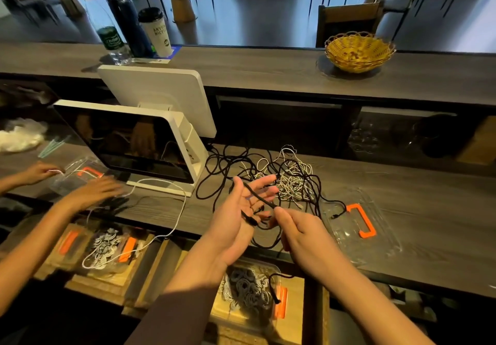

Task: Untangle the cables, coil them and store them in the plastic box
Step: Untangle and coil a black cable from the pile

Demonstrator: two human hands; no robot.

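A tangled heap of black and white cables (281, 175) lies on the dark wooden counter. My left hand (241, 210) is held palm up with straight fingers, and a black cable (259, 197) is wound across its palm. My right hand (298, 229) pinches that black cable just beside the left fingers. A loose end of it hangs down below the counter edge. A clear plastic lid with an orange handle (361, 220) lies flat to the right of my hands. Below the counter, a clear plastic box (249, 291) with an orange latch holds several coiled cables.
A white point-of-sale screen (150, 140) stands left of the heap. Another person's two hands (91, 190) work a white cable at the far left, above another box of cables (107, 245). A wicker basket (358, 50), a cup and bottles stand on the upper ledge.
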